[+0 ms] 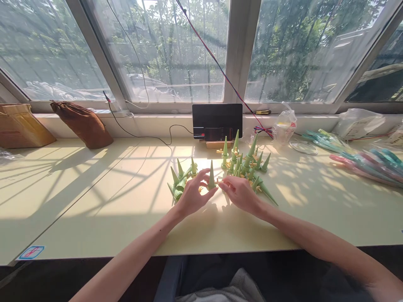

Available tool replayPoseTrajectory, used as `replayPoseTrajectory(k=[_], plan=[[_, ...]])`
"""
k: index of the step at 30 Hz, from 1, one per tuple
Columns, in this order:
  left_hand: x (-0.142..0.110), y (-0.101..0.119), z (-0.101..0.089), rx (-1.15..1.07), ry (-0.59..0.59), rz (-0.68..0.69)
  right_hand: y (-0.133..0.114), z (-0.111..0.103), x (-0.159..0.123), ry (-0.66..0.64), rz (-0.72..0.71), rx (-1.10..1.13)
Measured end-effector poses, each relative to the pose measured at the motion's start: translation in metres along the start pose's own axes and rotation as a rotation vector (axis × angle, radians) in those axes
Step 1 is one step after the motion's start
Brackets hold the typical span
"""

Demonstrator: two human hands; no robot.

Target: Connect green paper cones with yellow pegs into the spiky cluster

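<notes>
Green cone (211, 175) upright between left hand (194, 193), thumb and forefinger curved around it, and right hand (242, 192), fingertips bunched; I can't tell whether either grips. Right-wrist swing could topple crowded cones (252, 149).

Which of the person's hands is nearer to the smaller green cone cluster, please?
Left: the left hand is beside the smaller green cone cluster; the right hand is farther right, past the cone between them.

The left hand (195, 192) is holding an upright green cone (211, 175), the right hand (239, 191) is curling just beside it, and other cones (252, 147) are standing and lying on the table (113, 228).
</notes>
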State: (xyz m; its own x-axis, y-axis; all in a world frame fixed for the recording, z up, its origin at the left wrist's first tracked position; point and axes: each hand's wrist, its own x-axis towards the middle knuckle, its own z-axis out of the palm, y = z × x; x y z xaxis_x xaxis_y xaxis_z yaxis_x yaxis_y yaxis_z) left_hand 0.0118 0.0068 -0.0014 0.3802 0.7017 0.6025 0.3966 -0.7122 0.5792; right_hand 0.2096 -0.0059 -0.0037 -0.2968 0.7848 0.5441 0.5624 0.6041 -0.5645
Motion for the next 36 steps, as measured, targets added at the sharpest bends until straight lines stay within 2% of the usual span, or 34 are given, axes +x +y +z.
replayPoseTrajectory(k=[9,17,22,27,36], plan=[[0.000,-0.001,0.000,-0.001,0.004,0.012,0.003,0.001,-0.002,-0.021,0.007,0.102],[-0.002,-0.001,0.001,0.020,-0.050,0.001,0.004,0.002,-0.001,-0.065,0.003,0.039],[-0.003,-0.002,0.001,-0.003,-0.009,-0.053,0.002,0.002,-0.002,-0.050,0.049,0.068],[-0.004,-0.003,0.001,-0.017,-0.012,-0.082,0.004,0.004,-0.004,-0.075,0.016,0.098],[-0.007,-0.004,0.003,0.012,-0.056,-0.057,0.014,0.009,-0.005,-0.094,-0.007,0.028]])
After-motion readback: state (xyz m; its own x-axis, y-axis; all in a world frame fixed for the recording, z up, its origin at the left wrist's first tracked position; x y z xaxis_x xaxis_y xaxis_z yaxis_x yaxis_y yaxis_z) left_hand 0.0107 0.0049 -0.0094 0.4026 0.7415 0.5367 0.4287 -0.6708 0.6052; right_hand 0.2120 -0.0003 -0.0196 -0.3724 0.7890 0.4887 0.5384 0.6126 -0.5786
